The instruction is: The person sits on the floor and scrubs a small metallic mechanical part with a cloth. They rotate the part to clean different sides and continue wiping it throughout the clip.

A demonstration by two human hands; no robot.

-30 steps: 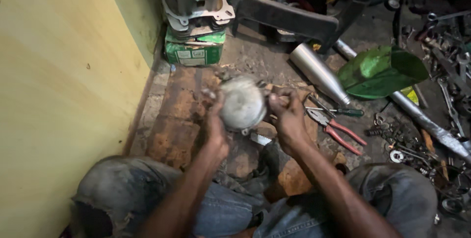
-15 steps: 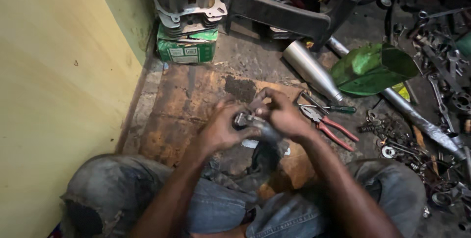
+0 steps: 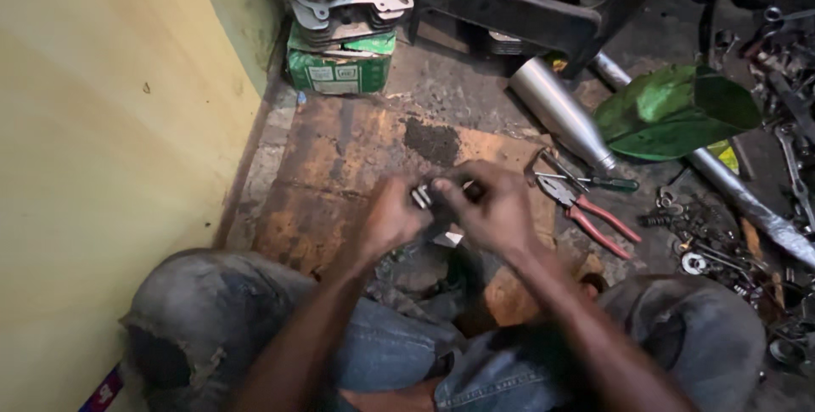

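My left hand (image 3: 392, 218) and my right hand (image 3: 490, 207) are pressed together over a small grey metal engine part (image 3: 422, 196), of which only a ribbed end shows between the fingers. Both hands grip it above a stained brown cardboard sheet (image 3: 340, 157) on the floor, in front of my knees in dirty jeans. The rest of the part is hidden by my fingers and by motion blur.
Red-handled pliers (image 3: 594, 217) and a green-handled screwdriver (image 3: 607, 183) lie right of my hands. A silver exhaust pipe (image 3: 560, 115), a green panel (image 3: 671, 111), scattered nuts and wrenches (image 3: 713, 246) lie at right. A finned cylinder on a green box (image 3: 340, 72) stands by the yellow wall (image 3: 110, 140).
A second ago I held a round grey metal piece up between my hands. The hands have since dropped and closed together around a smaller part.
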